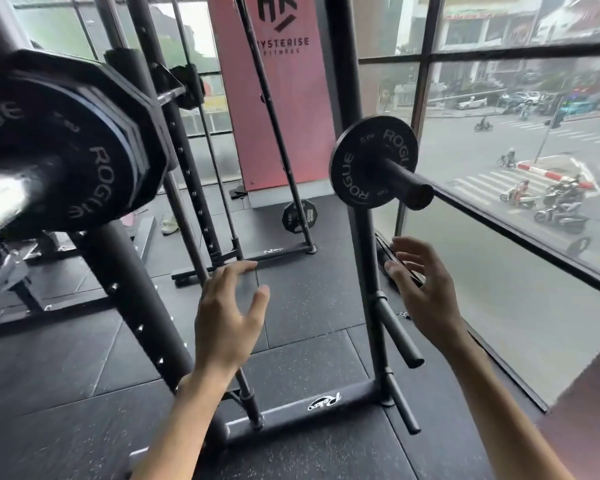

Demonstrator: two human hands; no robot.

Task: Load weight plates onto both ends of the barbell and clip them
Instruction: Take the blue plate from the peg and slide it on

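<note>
The barbell's chrome sleeve [4,199] juts toward me at the left edge, carrying a small black ROGUE plate [84,161] with a larger angular black plate [125,84] behind it. No clip shows on the sleeve. Another small ROGUE plate [364,157] hangs on a black storage peg [409,187] of the rack post. My left hand [227,317] and my right hand [420,289] are raised below that plate, fingers spread, holding nothing. The right hand is just right of the post.
The rack's black upright [136,289] slants past my left forearm. Bare pegs [397,330] stick out low on the post [368,258]. A plate [299,216] leans on the floor at the back. A window wall [499,216] runs close on the right.
</note>
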